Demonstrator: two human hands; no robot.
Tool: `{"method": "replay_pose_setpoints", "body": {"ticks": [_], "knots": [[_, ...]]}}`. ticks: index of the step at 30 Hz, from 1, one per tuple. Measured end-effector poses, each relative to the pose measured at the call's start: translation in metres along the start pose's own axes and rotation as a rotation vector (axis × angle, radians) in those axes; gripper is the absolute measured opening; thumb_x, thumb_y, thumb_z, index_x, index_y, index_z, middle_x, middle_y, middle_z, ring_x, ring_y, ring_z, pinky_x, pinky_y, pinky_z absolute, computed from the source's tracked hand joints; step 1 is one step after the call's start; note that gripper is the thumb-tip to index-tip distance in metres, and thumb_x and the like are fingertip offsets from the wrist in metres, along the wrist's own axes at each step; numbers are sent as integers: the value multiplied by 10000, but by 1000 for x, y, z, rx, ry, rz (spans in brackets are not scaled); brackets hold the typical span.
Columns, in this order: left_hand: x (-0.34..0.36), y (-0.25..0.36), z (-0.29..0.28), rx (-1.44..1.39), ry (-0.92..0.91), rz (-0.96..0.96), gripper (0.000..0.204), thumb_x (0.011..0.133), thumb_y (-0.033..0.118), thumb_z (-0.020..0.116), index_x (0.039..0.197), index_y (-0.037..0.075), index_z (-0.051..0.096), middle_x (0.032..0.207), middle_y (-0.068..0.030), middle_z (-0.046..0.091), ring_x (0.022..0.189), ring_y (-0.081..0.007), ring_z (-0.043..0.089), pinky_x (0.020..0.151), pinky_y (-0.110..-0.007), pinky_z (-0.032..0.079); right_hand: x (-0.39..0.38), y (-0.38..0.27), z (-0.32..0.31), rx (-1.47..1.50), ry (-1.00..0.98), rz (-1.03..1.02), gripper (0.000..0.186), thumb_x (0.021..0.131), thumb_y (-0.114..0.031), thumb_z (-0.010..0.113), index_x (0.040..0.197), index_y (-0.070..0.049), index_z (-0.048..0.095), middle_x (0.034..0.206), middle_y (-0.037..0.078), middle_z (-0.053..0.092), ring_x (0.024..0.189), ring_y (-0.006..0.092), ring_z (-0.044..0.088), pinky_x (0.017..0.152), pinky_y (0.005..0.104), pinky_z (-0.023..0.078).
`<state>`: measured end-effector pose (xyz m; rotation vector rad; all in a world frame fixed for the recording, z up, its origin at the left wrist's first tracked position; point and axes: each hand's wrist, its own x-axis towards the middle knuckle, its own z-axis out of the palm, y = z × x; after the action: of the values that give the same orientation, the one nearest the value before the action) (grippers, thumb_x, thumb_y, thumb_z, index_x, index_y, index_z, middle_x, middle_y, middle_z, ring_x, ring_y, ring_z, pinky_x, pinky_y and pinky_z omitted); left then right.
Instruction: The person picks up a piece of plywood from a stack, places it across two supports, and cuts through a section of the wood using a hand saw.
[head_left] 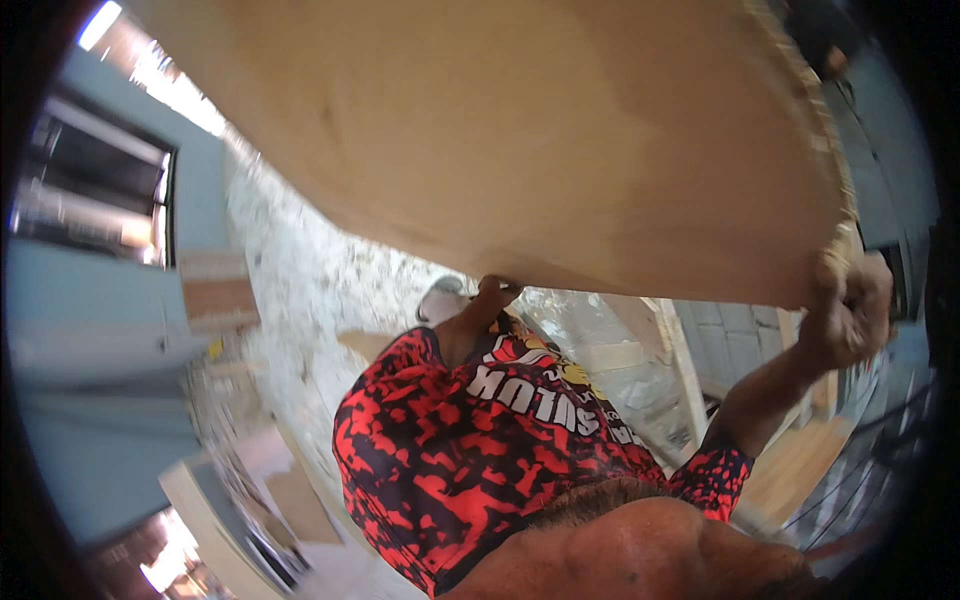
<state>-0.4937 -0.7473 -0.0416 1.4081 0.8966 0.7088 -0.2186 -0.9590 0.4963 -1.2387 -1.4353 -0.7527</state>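
Observation:
A large tan sheet of plywood (520,140) fills the upper part of the head view, with a rough, splintery edge along its right side. At the sheet's near right corner, my right hand (848,310) is closed, its fingers curled round the edge. My left hand (497,291) grips the near edge around the middle; most of its fingers are hidden by the sheet. The sheet is held up off the floor, in front of my red and black patterned shirt (470,450).
The pale floor (300,270) is strewn with scraps. A small board (218,290) leans against the blue wall (90,300) below a barred window (95,180). Wooden pieces (225,520) stand at lower left. Behind my right arm are a timber frame (680,360) and a wooden board (800,460).

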Motion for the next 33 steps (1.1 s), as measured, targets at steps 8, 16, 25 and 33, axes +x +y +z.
{"method": "replay_pose_setpoints", "body": {"ticks": [8, 16, 25, 33], "knots": [[16, -43, 17, -951, 278, -450, 299, 849, 191, 524, 1106, 41, 490, 1071, -113, 517, 1022, -275, 511, 856, -422, 469, -70, -6, -26, -122, -20, -59, 473, 566, -389, 823, 621, -61, 488, 547, 14, 425, 489, 152, 400, 444, 271, 289], [-61, 150, 74, -115, -167, -554, 350, 919, 294, 480, 1094, -8, 496, 996, -136, 620, 873, -234, 605, 774, -372, 487, -114, 20, -20, -208, -179, -123, 487, 600, -408, 792, 547, -113, 409, 501, 14, 355, 446, 177, 368, 432, 309, 287], [-65, 359, 148, 1020, -100, 1185, 239, 832, 212, 586, 1024, 70, 577, 954, -96, 628, 844, -290, 596, 772, -410, 445, -199, 70, 27, -286, -324, -55, 448, 689, -438, 694, 544, -122, 413, 525, 31, 396, 488, 193, 444, 476, 323, 327], [-59, 359, 188, 1312, -503, 886, 181, 818, 218, 594, 953, 98, 602, 803, -105, 620, 713, -299, 583, 662, -407, 441, -232, 71, -6, -291, -203, -12, 427, 676, -456, 679, 591, -117, 436, 545, 11, 400, 500, 179, 450, 520, 305, 356]]}}
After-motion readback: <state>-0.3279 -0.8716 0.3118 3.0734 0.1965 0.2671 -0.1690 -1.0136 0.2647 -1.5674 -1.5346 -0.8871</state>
